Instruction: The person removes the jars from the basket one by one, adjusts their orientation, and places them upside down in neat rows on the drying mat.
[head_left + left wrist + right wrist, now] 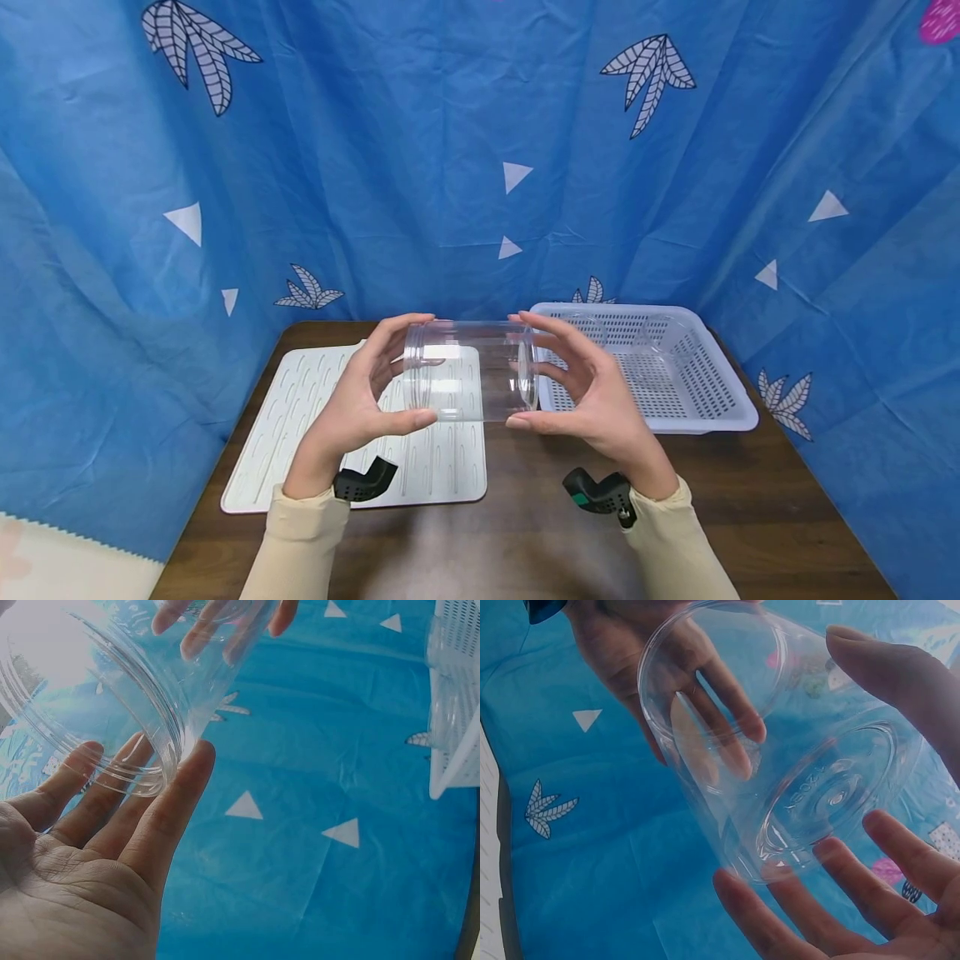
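A clear plastic jar [480, 371] is held on its side in front of the chest, above the table. My left hand [360, 408] grips its threaded open end, thumb on the near side and fingers on the far side. At the closed base, my right hand [592, 392] holds it in the same way. The left wrist view shows the ridged, lidless mouth of the jar [161, 750] resting against the fingers. In the right wrist view, the round base of the jar [832, 791] faces the right palm and carries faint raised lettering.
A white ribbed drying mat [285, 442] lies on the left of the dark wooden table [540, 517]. On the right stands a pale perforated basket [738, 408] with clear containers [667, 333] inside. A blue patterned curtain [390, 167] surrounds the table's back and sides.
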A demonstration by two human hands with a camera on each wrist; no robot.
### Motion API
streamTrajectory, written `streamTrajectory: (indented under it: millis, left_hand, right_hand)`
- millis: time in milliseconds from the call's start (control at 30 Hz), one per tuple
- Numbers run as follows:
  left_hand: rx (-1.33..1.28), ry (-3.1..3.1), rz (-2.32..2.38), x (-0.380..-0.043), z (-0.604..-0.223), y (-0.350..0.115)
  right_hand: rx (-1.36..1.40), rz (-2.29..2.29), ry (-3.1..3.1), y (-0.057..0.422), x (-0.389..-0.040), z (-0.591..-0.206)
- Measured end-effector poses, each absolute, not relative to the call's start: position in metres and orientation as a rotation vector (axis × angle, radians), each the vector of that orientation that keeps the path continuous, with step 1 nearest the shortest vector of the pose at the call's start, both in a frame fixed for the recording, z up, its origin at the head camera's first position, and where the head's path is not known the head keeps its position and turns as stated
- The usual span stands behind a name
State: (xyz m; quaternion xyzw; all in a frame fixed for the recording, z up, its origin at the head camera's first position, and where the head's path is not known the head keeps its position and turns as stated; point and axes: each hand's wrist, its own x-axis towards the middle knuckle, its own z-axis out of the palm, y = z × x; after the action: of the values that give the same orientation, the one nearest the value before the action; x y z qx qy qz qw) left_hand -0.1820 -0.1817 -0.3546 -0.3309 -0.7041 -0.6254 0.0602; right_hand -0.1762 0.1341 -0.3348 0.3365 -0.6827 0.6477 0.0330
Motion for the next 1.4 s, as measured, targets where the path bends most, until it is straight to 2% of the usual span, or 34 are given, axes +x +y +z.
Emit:
streamTrajectory:
  millis: [733, 1033, 1400]
  left_hand:
    - [-1.020, -2.003, -1.955, -0.179, -0.365, -0.196]
    - [-0.885, -2.042, -1.940, -0.171, -0.378, -0.208]
    - [-0.642, -2.209, -1.931, -0.162, -0.411, -0.219]
  right_hand:
    - [1.107, 1.909, -2.146, 0.117, -0.187, -0.325]
    - [1.166, 1.876, -2.175, 0.105, -0.193, -0.323]
    - [1.221, 1.689, -2.332, 0.078, -0.214, -0.327]
